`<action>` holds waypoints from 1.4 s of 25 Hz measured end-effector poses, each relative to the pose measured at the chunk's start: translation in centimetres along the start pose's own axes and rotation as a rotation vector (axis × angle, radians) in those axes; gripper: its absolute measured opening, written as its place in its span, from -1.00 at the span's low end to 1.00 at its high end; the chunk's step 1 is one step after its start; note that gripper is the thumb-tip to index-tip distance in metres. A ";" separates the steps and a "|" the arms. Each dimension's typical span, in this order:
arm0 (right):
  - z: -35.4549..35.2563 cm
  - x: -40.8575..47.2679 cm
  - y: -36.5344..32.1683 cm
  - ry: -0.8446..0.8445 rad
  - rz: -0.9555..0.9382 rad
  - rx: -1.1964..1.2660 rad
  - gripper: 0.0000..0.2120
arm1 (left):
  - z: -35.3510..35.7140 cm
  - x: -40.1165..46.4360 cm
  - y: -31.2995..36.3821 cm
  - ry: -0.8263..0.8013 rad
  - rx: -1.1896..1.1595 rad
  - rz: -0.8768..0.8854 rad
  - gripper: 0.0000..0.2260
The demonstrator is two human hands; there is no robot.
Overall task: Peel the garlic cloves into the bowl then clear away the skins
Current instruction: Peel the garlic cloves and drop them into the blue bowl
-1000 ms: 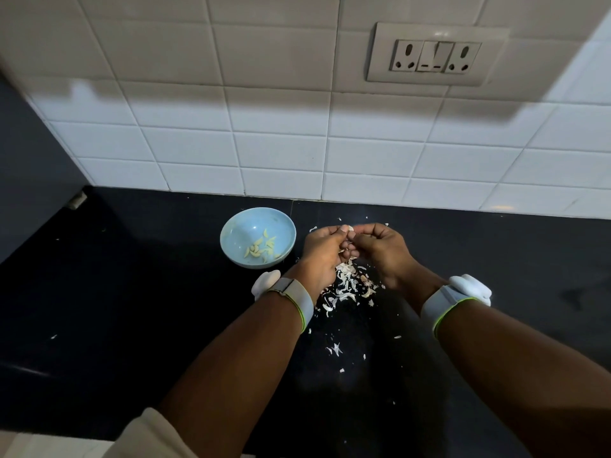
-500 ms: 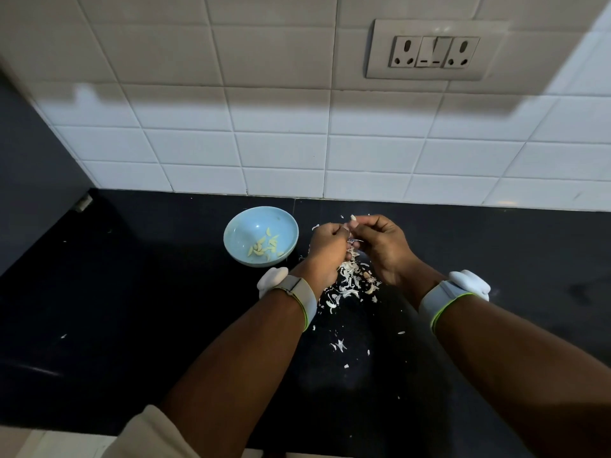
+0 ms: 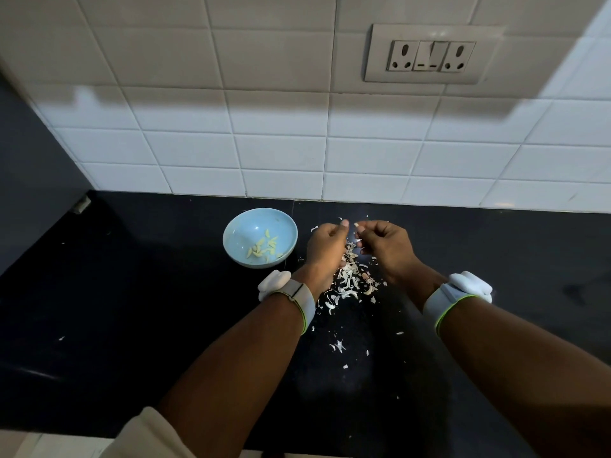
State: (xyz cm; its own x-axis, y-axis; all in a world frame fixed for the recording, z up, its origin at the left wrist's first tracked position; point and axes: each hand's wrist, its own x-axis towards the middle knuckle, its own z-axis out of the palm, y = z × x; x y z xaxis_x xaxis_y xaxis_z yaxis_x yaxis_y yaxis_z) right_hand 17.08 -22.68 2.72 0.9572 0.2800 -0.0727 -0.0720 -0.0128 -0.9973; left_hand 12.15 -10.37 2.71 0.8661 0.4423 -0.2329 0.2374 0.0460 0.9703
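Peeling is well underway but not finished, I'd say. Small pale-blue round bowl (image 3: pixel 260 238) on the glossy black stone counter (image 3: pixel 132 309) already holds a handful of yellowish peeled garlic cloves (image 3: pixel 263 251). Left hand (image 3: pixel 325 247) has its grip curled, thumb and fingertips pinched together, though what's in it is too small to tell. Right hand (image 3: pixel 385 246) pinches a tiny pale garlic piece (image 3: pixel 357 224) just beside it. Heap of papery white garlic skins (image 3: pixel 350 280) sits under both hands, with stray flakes nearer me, so the whole clearing-up step looks untouched.
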 end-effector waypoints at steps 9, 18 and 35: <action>0.0 -0.6 -0.7 -0.119 -0.016 -0.083 -0.84 | 0.8 0.2 -0.2 -0.005 0.072 0.138 -0.72; 0.2 -0.1 -0.5 -0.164 0.130 0.172 -0.86 | 0.6 -0.9 1.3 -0.091 -0.158 0.077 -0.77; -0.6 0.9 0.1 -0.128 0.177 0.189 -0.87 | 0.7 0.8 -1.4 0.135 0.224 0.030 -0.84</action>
State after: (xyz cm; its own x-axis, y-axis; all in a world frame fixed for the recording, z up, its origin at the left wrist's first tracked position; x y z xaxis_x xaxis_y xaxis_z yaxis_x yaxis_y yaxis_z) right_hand 18.12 -23.00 2.52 0.8830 0.4083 -0.2317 -0.2969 0.1034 -0.9493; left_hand 12.79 -10.67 1.10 0.8114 0.5566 -0.1787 0.3168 -0.1617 0.9346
